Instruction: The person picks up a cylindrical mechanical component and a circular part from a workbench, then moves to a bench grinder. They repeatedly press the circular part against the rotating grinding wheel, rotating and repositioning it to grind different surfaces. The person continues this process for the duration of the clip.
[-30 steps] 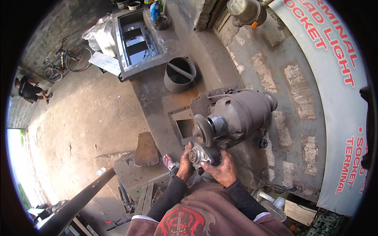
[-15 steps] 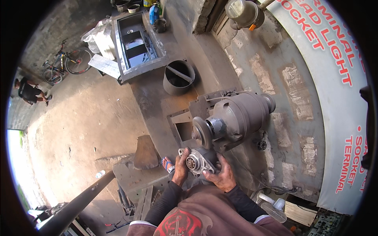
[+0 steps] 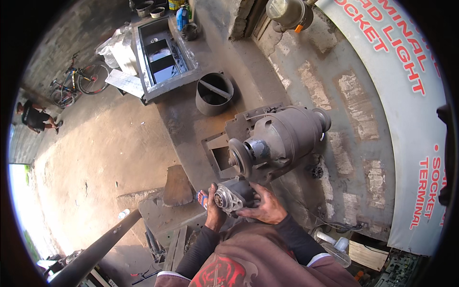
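Note:
A starter motor with a dark body and a silver flanged nose is held between my two hands, close to my lap. Its round gear end points to the left. My left hand is closed around the nose end, thumb up along the flange. My right hand grips the dark body from the right, fingers curled over it. Just beyond the starter motor stands a dusty wheel on the shaft of a big bench motor, apart from my hands.
A dark bucket stands behind the bench motor, and farther back is a metal-framed basin. A long pole slants in at lower left. A printed banner covers the right wall. One person walks near a bicycle.
The starter motor has turned, its gear end swinging from facing me toward the left and showing more of its body. My right hand has shifted slightly up and left with it.

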The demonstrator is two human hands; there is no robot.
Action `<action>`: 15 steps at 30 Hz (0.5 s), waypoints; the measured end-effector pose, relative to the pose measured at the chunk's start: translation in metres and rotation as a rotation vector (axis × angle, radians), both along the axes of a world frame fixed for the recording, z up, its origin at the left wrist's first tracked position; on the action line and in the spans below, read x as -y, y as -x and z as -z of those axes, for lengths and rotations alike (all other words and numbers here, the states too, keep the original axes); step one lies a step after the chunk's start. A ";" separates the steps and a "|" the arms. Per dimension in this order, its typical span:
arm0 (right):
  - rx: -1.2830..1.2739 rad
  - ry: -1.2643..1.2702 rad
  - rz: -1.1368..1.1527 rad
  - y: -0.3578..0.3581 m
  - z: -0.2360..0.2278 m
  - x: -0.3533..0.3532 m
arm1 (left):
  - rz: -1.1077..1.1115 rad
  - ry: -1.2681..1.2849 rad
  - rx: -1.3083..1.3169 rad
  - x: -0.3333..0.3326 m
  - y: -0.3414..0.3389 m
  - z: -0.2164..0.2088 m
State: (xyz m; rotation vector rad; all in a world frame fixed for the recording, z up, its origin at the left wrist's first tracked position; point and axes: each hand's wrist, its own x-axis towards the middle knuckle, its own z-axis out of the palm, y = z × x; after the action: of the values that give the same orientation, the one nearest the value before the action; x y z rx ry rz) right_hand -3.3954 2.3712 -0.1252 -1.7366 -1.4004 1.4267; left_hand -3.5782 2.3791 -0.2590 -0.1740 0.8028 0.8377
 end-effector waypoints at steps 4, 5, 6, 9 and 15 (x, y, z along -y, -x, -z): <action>0.247 0.082 -0.035 -0.022 -0.001 0.015 | 0.136 0.129 0.127 0.002 0.002 -0.012; 0.018 0.077 -0.009 -0.022 0.006 0.019 | 0.167 0.165 0.157 0.003 0.000 -0.016; -0.181 0.099 0.051 -0.022 0.016 0.022 | 0.213 0.235 0.200 0.002 -0.005 -0.020; -0.568 0.217 0.230 -0.022 0.046 0.033 | 0.256 0.202 0.187 0.004 -0.014 -0.030; -0.974 0.260 0.501 -0.032 0.083 0.051 | 0.282 0.052 0.074 -0.001 -0.021 -0.041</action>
State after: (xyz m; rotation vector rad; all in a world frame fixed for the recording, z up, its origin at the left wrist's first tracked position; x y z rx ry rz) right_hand -3.3638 2.3197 -0.2086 -1.0903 -0.2562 1.7999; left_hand -3.5570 2.3803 -0.2184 -0.1327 0.7594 0.5424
